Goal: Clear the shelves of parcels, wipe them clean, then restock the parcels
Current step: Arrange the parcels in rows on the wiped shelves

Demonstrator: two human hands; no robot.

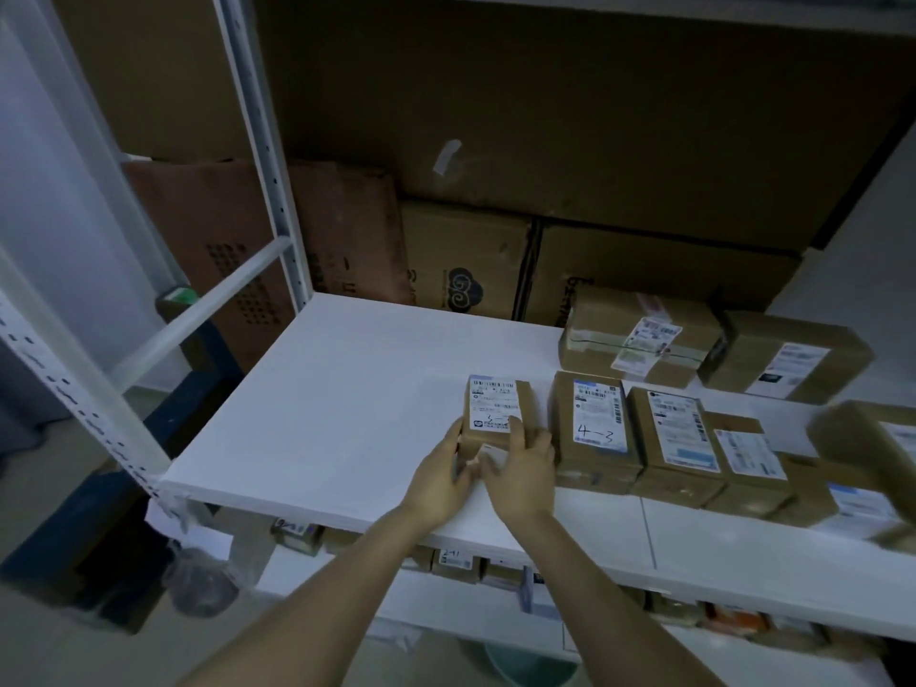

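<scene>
- Both hands are closed around one small parcel [495, 411] just right of centre frame. The left hand [438, 480] grips its near-left corner. The right hand [520, 473] has its thumb on the label and its fingers round the right side.
- The small parcel sits on the white shelf [322, 399], or only just off it; I cannot tell which. It is just beside a parcel marked 4-3 [595, 423].
- The left half of the shelf is bare and looks clean. The right half holds a row of parcels [679, 433] along the front, with two more boxes [644, 334] behind them.
- No cloth is in view, so this is probably not the wiping step.
- This is either clearing or restocking, and the frame does not settle which. The neat, label-up row next to a clean board suggests restocking, with the row growing toward the left of the frame.
- If so, this shelf is roughly half filled. The lower shelves [456, 562] at the bottom of the frame already carry parcels.
- Large cartons [461, 260] stand behind the rack at upper centre.
</scene>
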